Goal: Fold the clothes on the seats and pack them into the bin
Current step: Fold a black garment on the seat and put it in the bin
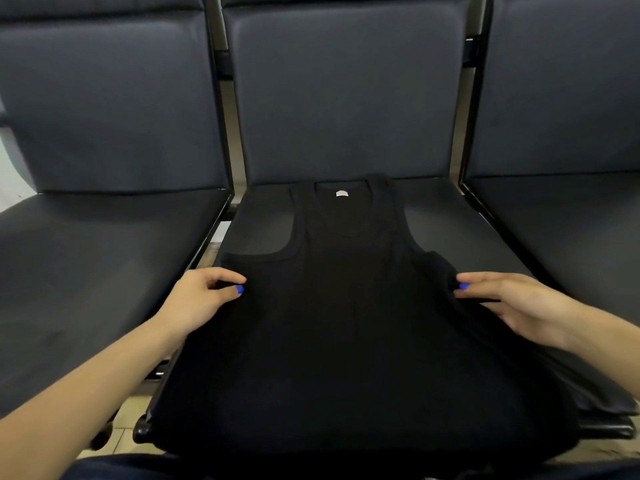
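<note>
The hem of the black tank top (pixel 346 323) lies nearest the camera, hanging over the front edge of the middle seat (pixel 460 230). The garment is spread flat, front up, neckline toward the backrest, and sits between the two hands.

Left hand (pixel 204 299): thumb and forefinger pinch the side edge of the fabric just below the armhole. Right hand (pixel 512 303): fingers extended at the opposite side edge, where the cloth is slightly bunched. Whether this hand pinches the fabric or only touches it cannot be told from this view.

Step in hand, as judged: squaring the garment before the first fold.
- Pull both side edges outward evenly to remove slack.
- Flatten the bunched cloth beside the right hand first — a crease left there will be trapped in the fold.
- Fold each side toward the centre line between the hands, then bring the hem up toward the neckline.
- Keep the overhanging hem supported, or the top may slide off the seat.

Labels: a small pale tag (pixel 341 193) sits inside the neckline, beyond both hands. Any writing on it is too small to read. No other marking is visible.

The bin is not in view.
</note>
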The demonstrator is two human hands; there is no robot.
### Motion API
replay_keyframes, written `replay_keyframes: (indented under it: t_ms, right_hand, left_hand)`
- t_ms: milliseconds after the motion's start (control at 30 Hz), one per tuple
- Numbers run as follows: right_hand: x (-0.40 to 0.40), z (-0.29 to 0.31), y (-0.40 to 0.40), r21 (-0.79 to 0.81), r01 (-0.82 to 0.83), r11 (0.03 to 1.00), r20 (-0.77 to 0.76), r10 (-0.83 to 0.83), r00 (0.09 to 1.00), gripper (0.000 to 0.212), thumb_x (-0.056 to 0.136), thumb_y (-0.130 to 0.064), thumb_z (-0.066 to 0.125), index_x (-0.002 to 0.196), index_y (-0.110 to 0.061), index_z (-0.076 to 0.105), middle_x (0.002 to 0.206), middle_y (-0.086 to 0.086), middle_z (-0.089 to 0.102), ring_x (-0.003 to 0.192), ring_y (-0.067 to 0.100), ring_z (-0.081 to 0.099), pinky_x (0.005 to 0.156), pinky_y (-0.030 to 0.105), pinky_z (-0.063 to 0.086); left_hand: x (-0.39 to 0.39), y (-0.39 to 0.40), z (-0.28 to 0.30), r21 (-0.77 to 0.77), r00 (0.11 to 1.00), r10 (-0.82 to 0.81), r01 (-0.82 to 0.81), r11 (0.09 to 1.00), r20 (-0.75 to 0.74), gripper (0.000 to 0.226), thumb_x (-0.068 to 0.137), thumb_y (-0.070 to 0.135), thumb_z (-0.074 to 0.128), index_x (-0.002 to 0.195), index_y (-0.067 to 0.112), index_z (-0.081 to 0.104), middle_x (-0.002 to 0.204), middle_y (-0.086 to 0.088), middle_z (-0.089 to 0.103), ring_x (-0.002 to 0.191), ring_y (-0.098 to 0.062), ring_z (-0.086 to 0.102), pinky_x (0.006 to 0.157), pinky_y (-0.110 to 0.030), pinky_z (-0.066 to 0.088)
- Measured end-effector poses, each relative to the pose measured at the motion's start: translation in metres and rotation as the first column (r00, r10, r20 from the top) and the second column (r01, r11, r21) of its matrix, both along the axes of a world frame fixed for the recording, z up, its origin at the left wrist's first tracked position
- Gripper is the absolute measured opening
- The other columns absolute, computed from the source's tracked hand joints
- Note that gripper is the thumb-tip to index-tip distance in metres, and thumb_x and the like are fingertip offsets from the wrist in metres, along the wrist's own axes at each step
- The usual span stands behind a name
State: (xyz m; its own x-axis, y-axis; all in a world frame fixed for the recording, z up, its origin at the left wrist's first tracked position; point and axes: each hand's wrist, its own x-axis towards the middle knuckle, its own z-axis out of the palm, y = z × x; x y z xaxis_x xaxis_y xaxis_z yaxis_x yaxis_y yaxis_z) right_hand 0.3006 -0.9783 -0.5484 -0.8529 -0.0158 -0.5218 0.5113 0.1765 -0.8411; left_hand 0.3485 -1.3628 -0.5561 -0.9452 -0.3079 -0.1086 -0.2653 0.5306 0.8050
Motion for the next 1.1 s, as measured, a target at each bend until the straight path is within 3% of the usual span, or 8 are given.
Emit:
replay_keyframes:
  t_ms: [200, 433, 500, 600, 700, 833, 1000, 1100]
  right_hand:
    - [-0.019, -0.006, -0.011, -0.076, 0.292, 0.953, -0.19, -0.302, 0.934, 0.028, 0.088, 0.009, 0.051, 0.11, 0.0, 0.065, 0.086, 0.011, 0.064, 0.078, 0.016, 0.06, 0.067, 0.017, 0.053]
    - [-0.029, -0.007, 0.006, 0.148, 0.472, 0.869, -0.332, -0.406, 0.852, 0.036, 0.09, 0.004, 0.055, 0.115, -0.018, 0.067, 0.121, 0.014, 0.061, 0.107, 0.032, 0.06, 0.098, 0.046, 0.048]
    - [-0.029, -0.009, 0.01, 0.247, 0.433, 0.867, -0.364, -0.332, 0.87, 0.036, 0.092, 0.001, 0.053, 0.118, -0.02, 0.065, 0.126, 0.012, 0.059, 0.109, 0.032, 0.059, 0.098, 0.048, 0.048]
    - [-0.021, -0.011, 0.009, 0.508, 0.301, 0.807, -0.457, -0.043, 0.888, 0.038, 0.092, 0.0, 0.052, 0.128, -0.011, 0.059, 0.127, 0.016, 0.059, 0.111, 0.035, 0.059, 0.1, 0.042, 0.045]
    - [-0.01, -0.021, 0.011, 0.82, 0.18, 0.543, -0.402, 0.322, 0.857, 0.05, 0.088, -0.005, 0.059, 0.136, 0.0, 0.047, 0.139, 0.021, 0.046, 0.126, 0.038, 0.044, 0.109, 0.041, 0.031]
    - [0.017, -0.039, 0.01, 0.932, 0.171, 0.319, -0.338, 0.596, 0.728, 0.042, 0.087, -0.023, 0.053, 0.122, -0.002, 0.061, 0.133, 0.023, 0.053, 0.121, 0.042, 0.052, 0.105, 0.049, 0.036]
    - [0.066, -0.036, 0.001, 0.995, -0.001, 0.098, -0.081, 0.832, 0.549, 0.062, 0.1, -0.046, 0.016, 0.121, -0.015, 0.065, 0.13, 0.007, 0.06, 0.122, 0.023, 0.057, 0.109, 0.036, 0.024]
    - [0.089, -0.028, 0.012, 0.967, -0.236, 0.097, 0.042, 0.852, 0.522, 0.076, 0.088, -0.068, -0.008, 0.148, -0.033, 0.023, 0.155, -0.009, 0.019, 0.143, 0.005, 0.019, 0.115, 0.016, -0.001]
  left_hand:
    - [-0.009, -0.001, -0.007, -0.205, 0.988, 0.102, -0.124, 0.971, -0.114, 0.026, 0.087, -0.002, 0.06, 0.105, 0.014, 0.071, 0.098, -0.003, 0.061, 0.083, -0.019, 0.058, 0.077, -0.026, 0.044]
    - [-0.011, -0.008, -0.012, -0.331, 0.962, 0.134, -0.211, 0.92, -0.239, 0.022, 0.084, -0.008, 0.055, 0.091, 0.008, 0.069, 0.103, -0.002, 0.053, 0.096, -0.02, 0.051, 0.083, -0.024, 0.035]
    - [-0.015, -0.011, -0.014, -0.331, 0.959, 0.171, -0.24, 0.913, -0.224, 0.022, 0.083, -0.007, 0.055, 0.09, 0.008, 0.069, 0.106, -0.008, 0.053, 0.102, -0.029, 0.052, 0.083, -0.029, 0.037]
    - [-0.016, -0.008, -0.012, -0.451, 0.977, 0.192, -0.213, 0.867, -0.093, 0.035, 0.083, 0.001, 0.058, 0.116, 0.011, 0.062, 0.13, -0.015, 0.045, 0.119, -0.038, 0.038, 0.1, -0.041, 0.031]
    - [-0.011, 0.007, -0.01, -0.619, 0.993, 0.09, -0.119, 0.776, -0.078, 0.05, 0.085, 0.011, 0.061, 0.133, 0.02, 0.05, 0.145, -0.005, 0.03, 0.132, -0.033, 0.022, 0.108, -0.045, 0.018]
    - [0.001, 0.042, -0.01, -0.67, 0.944, -0.263, 0.064, 0.74, -0.2, 0.026, 0.089, 0.037, 0.051, 0.108, 0.029, 0.067, 0.144, 0.007, 0.044, 0.139, -0.017, 0.029, 0.111, -0.043, 0.012]
    - [0.019, 0.075, -0.019, -0.664, 0.816, -0.512, 0.541, 0.516, 0.267, 0.107, 0.059, 0.088, -0.015, 0.145, 0.042, 0.026, 0.158, 0.019, 0.007, 0.142, 0.001, -0.008, 0.115, -0.036, -0.011]
    - [0.021, 0.075, -0.024, -0.577, 0.782, -0.463, 0.622, 0.53, 0.417, 0.095, 0.066, 0.081, -0.009, 0.15, 0.04, 0.009, 0.159, 0.015, -0.001, 0.145, -0.005, -0.009, 0.117, -0.039, -0.011]
